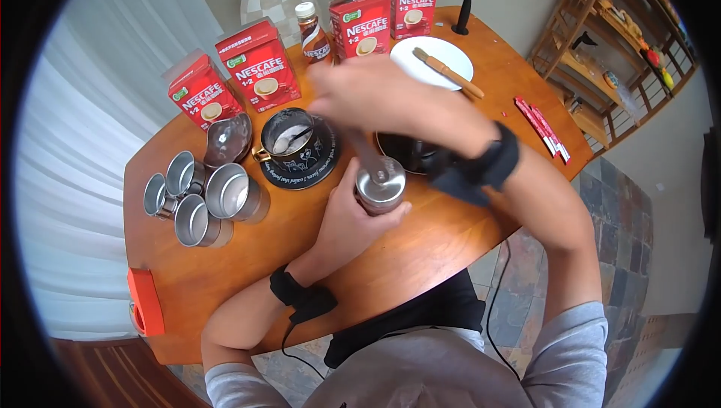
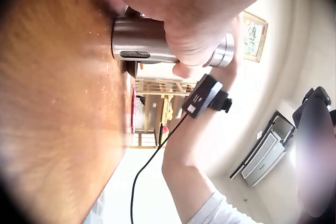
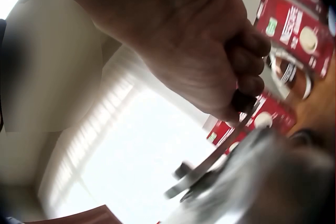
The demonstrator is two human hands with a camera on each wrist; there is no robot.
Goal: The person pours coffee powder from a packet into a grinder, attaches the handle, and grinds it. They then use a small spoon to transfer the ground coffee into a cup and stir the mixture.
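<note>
A manual coffee grinder [image 1: 380, 191] with a steel body stands upright at the table's near middle. My left hand [image 1: 342, 216] is wrapped round its body, thumb at the near side. In the left wrist view the grinder [image 2: 144, 40] shows a slotted window low on its side, its base at the tabletop. Above it my right hand [image 1: 390, 100] grips the dark knob [image 3: 243, 101] at the end of the flat crank handle [image 1: 365, 154], fingers curled in the right wrist view. Left of the grinder, a black cup [image 1: 289, 126] with a spoon in it sits on a black saucer [image 1: 300, 177].
Several steel cups [image 1: 197, 220] cluster at left, by a clear glass bowl [image 1: 227, 140]. Red coffee boxes [image 1: 259, 70] and a bottle [image 1: 311, 36] line the back. A brush [image 1: 443, 70] lies across a white plate [image 1: 458, 51]. Red sachets [image 1: 542, 130] lie right; an orange object [image 1: 146, 303] stands left.
</note>
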